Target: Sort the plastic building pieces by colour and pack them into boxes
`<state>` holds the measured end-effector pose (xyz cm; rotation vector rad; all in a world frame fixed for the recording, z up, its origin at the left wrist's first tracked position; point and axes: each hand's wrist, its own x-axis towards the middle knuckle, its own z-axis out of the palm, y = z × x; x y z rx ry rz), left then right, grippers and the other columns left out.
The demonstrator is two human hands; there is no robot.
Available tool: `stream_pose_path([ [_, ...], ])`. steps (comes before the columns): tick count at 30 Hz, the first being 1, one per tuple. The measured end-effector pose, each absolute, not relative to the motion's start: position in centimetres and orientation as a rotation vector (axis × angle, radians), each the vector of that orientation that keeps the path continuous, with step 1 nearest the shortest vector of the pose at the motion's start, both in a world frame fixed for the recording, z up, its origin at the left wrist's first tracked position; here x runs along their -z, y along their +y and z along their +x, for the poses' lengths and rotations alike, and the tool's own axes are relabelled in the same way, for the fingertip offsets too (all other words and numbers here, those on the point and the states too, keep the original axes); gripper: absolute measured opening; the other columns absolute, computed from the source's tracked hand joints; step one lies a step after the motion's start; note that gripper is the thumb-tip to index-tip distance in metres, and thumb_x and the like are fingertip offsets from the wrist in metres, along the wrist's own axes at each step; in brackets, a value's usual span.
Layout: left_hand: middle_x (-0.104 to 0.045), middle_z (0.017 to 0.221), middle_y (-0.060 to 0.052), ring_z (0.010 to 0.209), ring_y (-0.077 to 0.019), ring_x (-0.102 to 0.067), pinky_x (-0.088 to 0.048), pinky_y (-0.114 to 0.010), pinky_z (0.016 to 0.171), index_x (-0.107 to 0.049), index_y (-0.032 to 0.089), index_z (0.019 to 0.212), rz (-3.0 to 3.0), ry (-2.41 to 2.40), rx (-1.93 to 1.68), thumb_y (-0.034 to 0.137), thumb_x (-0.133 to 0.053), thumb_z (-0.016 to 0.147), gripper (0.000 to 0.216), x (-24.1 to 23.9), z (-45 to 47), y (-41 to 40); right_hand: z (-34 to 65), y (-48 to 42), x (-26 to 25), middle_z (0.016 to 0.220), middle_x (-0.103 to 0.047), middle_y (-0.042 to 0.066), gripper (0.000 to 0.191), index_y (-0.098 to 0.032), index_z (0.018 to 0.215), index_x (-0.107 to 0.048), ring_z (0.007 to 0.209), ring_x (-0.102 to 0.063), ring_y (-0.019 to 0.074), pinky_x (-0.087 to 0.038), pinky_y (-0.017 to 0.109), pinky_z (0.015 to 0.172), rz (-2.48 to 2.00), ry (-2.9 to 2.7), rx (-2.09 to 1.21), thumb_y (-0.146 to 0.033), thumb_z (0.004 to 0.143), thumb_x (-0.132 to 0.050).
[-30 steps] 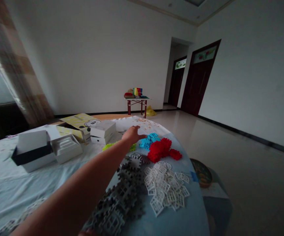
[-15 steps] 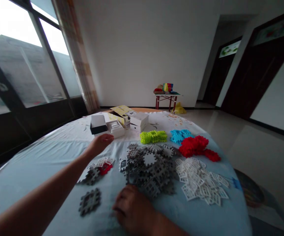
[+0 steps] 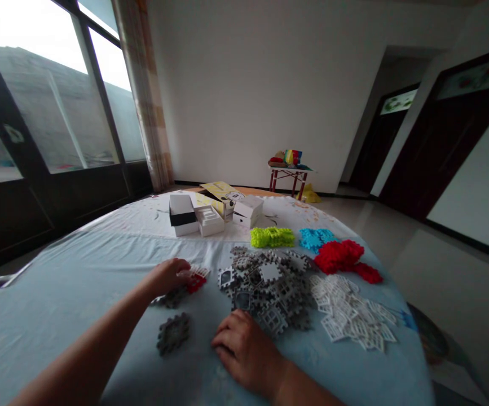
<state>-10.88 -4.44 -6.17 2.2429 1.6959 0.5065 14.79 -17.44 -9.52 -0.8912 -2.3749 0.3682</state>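
My left hand (image 3: 167,276) lies on a small heap of grey, white and red lattice tiles (image 3: 187,283) at the middle left of the table, its fingers curled over them. My right hand (image 3: 246,349) rests knuckles-up on the blue cloth near the front edge, fingers bent, beside the big grey tile pile (image 3: 265,287). A single grey tile (image 3: 173,332) lies alone between the two hands. Whether either hand holds a tile is hidden.
White tiles (image 3: 352,316), red tiles (image 3: 343,258), cyan tiles (image 3: 315,238) and lime tiles (image 3: 272,237) lie in separate heaps to the right and behind. White and black boxes (image 3: 195,214) stand at the far side. Windows line the left; dark doors (image 3: 447,135) are on the right.
My left arm drew back from the far coloured heaps to the small heap at the near left. My right hand came into view at the front edge. The view swung left.
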Motion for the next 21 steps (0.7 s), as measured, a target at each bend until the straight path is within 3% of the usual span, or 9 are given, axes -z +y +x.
stream_pose_path([
  [7,-0.068,0.082,-0.006,0.078,-0.0216,-0.060,-0.043,-0.030,0.069,-0.063,0.019,0.079,2.210,1.726,-0.638,0.042,-0.056,0.066,0.028,6.4,-11.9,-4.8,14.7,-17.5,9.5,0.092,-0.060,0.001,0.011,-0.021,0.089,-0.062,0.090,-0.049,0.0146,-0.036,0.028,0.084,-0.899,-2.388,-0.312,-0.022,0.083,-0.053],
  [14,-0.062,0.060,-0.001,0.052,-0.0129,-0.050,-0.039,-0.024,0.050,-0.062,0.017,0.073,1.736,1.685,-1.157,0.053,-0.062,0.061,0.038,4.1,-10.6,-5.9,14.6,-17.6,9.4,0.091,-0.060,0.002,0.013,-0.020,0.089,-0.062,0.090,-0.049,0.0145,-0.037,0.028,0.083,-0.913,-2.447,-0.237,-0.023,0.085,-0.051],
  [21,-0.064,0.054,-0.001,0.046,-0.0144,-0.053,-0.044,-0.027,0.047,-0.064,0.016,0.077,1.684,1.610,-1.135,0.057,-0.065,0.054,0.047,3.3,-9.1,-6.9,14.5,-17.6,8.0,0.086,-0.063,0.002,0.014,-0.019,0.088,-0.062,0.086,-0.052,0.0157,-0.038,0.028,0.081,-0.897,-2.584,-0.117,-0.027,0.084,-0.051],
])
